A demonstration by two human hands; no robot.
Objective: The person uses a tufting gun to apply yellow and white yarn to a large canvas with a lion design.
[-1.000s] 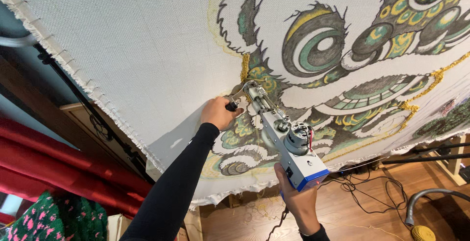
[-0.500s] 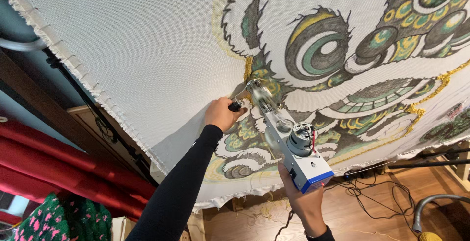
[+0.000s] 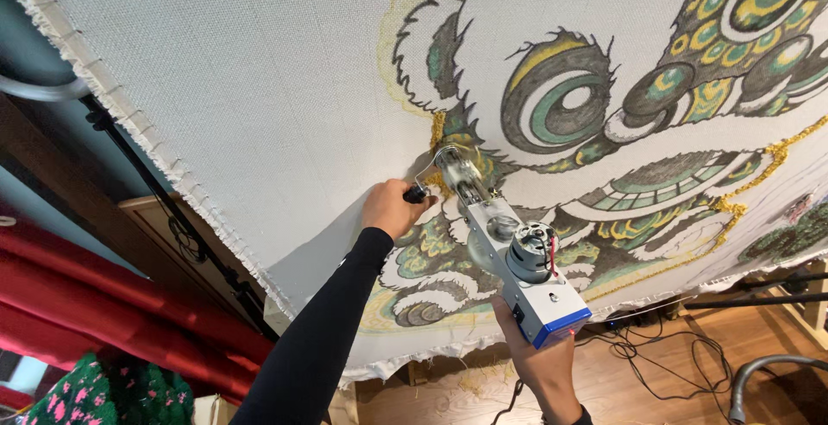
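Left hand (image 3: 392,207) fisted on front handle (image 3: 416,193) | right hand (image 3: 539,363) grips tufting gun (image 3: 509,252), fingers hidden

A wooden floor (image 3: 664,373) shows at the lower right, with dark cables (image 3: 642,352) trailing loosely over it and a grey hose (image 3: 763,373) curving near the corner. At the left, a dark wooden beam (image 3: 95,218) runs diagonally above red drapery (image 3: 103,321). A green cloth with pink flowers (image 3: 112,395) lies at the bottom left.
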